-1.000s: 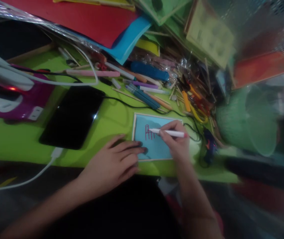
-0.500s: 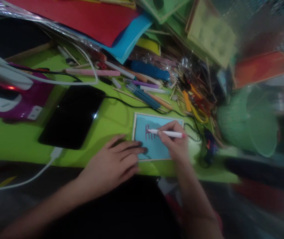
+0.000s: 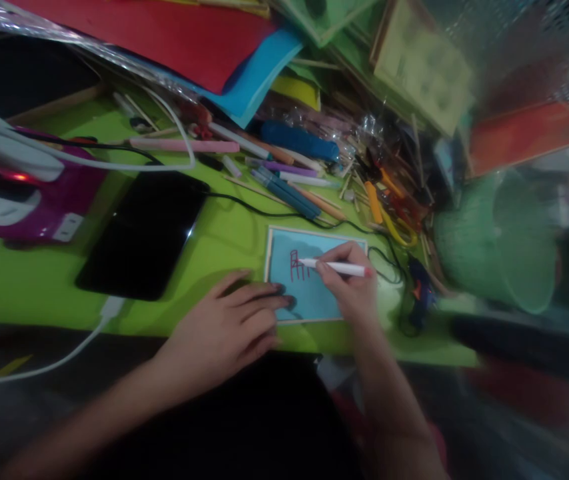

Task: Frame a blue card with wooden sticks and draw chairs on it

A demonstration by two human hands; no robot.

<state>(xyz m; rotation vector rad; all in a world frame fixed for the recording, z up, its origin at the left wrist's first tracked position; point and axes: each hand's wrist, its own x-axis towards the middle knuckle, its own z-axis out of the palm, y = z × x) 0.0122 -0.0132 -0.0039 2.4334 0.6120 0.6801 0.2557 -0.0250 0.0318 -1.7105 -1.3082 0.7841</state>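
My right hand (image 3: 352, 280) pinches a white felt-tip marker (image 3: 342, 268) with a red end, its tip at a small red line drawing (image 3: 300, 265). The drawing is on a light blue card (image 3: 317, 303) edged with thin pale sticks, lying on the green table (image 3: 224, 247). Part of the drawing is hidden behind the marker and fingers. My left hand (image 3: 239, 320) lies flat with its fingers out, fingertips over the card's lower left corner, holding nothing.
A black phone (image 3: 144, 233) with a white cable lies left, beside a purple power strip (image 3: 64, 193). Behind the card are pens (image 3: 287, 193), yellow-handled scissors (image 3: 397, 227) and loose sticks. A green basket (image 3: 494, 247) and a dark glue gun (image 3: 419, 293) stand right.
Almost nothing differs. The marker tip has shifted very slightly at the drawing, and the left hand stays in place on the card's corner.
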